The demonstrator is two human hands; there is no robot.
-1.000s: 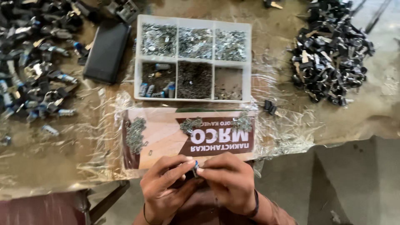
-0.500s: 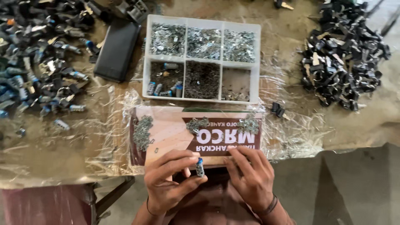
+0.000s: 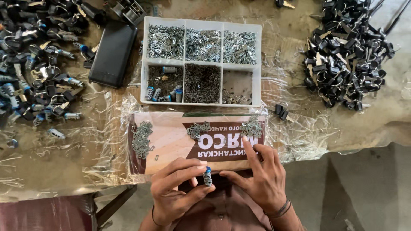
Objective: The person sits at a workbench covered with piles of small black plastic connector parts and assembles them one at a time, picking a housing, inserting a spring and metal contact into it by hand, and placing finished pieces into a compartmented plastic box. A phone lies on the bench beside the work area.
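Fingers (image 3: 195, 169) pinch lock cylinder (image 3: 207, 176) — upright, blue-end up

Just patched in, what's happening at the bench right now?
A person is working with bare hands at a plastic-covered table. The left hand pinches a small lock cylinder with a blue end, upright between thumb and fingers. The right hand rests its fingers on a printed card, reaching toward little heaps of metal clips. Behind sits a white compartment box of small metal parts, with piles of black keys either side.

Silver, blue-tipped lock cylinder (image 3: 207, 176)
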